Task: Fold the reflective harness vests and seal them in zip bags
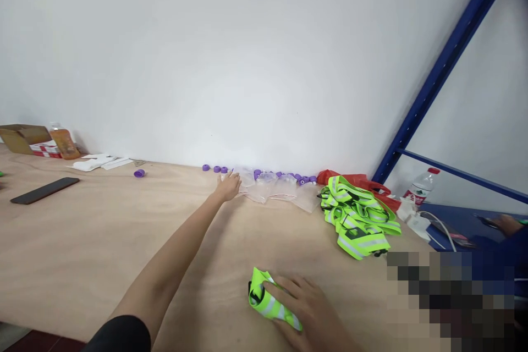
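Note:
My left hand (229, 186) reaches far forward to the left end of a row of clear plastic bags (284, 190). Its fingers are stretched out over the nearest bag; no firm grip shows. Close to me, my right hand (307, 308) is wrapped over a rolled reflective strap (268, 303), neon green with silver stripes and a black buckle, resting on the wooden table (165, 220). To the right lies a loose heap of similar reflective straps (358, 217). Small purple caps (305, 180) lie behind and among the bags along the wall.
A red plastic bag (377, 186) sits behind the heap. Farther right are a water bottle (421, 187), a white cable and a blue rack post (445, 66). At left stand a dark flat phone-like slab (45, 190), an orange drink bottle (65, 143) and a cardboard box (20, 139). Another person's hand (509, 224) shows at right.

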A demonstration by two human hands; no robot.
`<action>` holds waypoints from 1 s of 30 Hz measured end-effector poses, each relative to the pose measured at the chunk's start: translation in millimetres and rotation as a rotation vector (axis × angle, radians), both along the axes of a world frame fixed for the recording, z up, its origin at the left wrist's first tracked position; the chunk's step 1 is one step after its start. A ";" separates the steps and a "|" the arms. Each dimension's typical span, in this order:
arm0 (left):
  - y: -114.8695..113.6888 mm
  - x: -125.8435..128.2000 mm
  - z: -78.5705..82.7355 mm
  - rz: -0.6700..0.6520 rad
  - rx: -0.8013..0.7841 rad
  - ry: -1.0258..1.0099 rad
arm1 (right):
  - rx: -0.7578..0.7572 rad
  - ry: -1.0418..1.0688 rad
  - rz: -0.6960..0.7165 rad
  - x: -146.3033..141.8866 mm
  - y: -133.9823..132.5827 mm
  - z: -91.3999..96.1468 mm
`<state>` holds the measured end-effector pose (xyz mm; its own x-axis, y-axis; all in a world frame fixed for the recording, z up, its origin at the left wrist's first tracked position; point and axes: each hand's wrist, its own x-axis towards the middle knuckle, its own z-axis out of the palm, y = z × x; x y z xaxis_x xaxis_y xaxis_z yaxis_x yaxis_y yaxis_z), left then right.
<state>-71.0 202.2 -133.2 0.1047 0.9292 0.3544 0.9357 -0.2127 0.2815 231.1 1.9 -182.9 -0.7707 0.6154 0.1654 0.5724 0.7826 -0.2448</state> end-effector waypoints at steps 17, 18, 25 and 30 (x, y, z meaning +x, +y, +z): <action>-191.5 81.7 -25.2 -0.293 -0.056 0.121 | 0.015 0.273 -0.102 10.2 -21.8 5.8; -197.7 85.8 -27.6 -0.315 -0.064 0.104 | 0.020 0.275 -0.142 12.4 -19.8 4.2; -225.2 105.2 -48.2 -0.396 -0.032 -0.125 | 0.021 0.280 -0.305 10.8 -16.3 -8.0; -234.3 106.2 -71.1 -0.458 0.001 -0.188 | 0.004 0.206 -0.372 -6.2 -23.1 -12.7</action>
